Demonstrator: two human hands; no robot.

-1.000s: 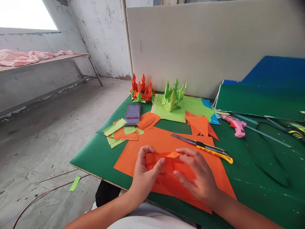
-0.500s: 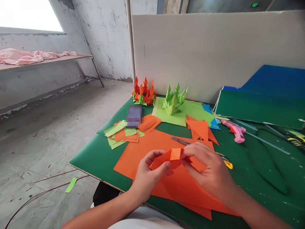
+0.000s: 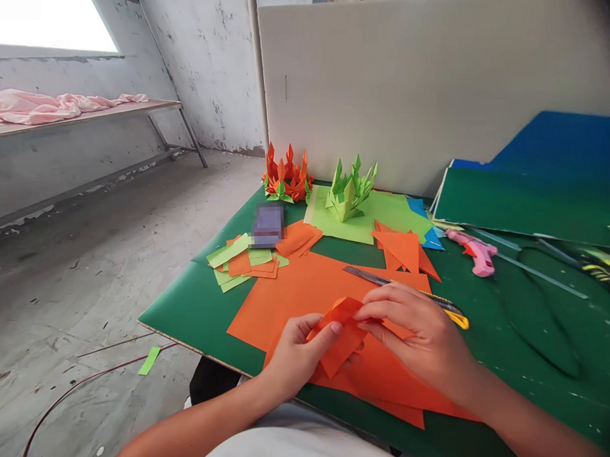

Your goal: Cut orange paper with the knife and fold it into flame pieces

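Observation:
Both my hands hold a small folded orange paper piece [image 3: 341,334] just above a large orange sheet [image 3: 307,298] on the green table [image 3: 197,305]. My left hand [image 3: 297,355] pinches its lower left side with thumb and fingers. My right hand [image 3: 419,334] pinches its upper right edge with the fingertips. A yellow utility knife [image 3: 412,295] with its blade out lies right behind my right hand, partly hidden by it.
Orange [image 3: 284,176] and green [image 3: 351,190] folded paper crowns stand at the back by a white board [image 3: 430,77]. Cut orange and green slips [image 3: 246,260], orange triangles [image 3: 403,248] and a pink glue gun [image 3: 473,249] lie around. Green and blue boards [image 3: 534,194] are stacked right.
The folded piece was lifted off the sheet, then turned and lowered a little; both hands kept their grip and my right hand shifted toward the knife.

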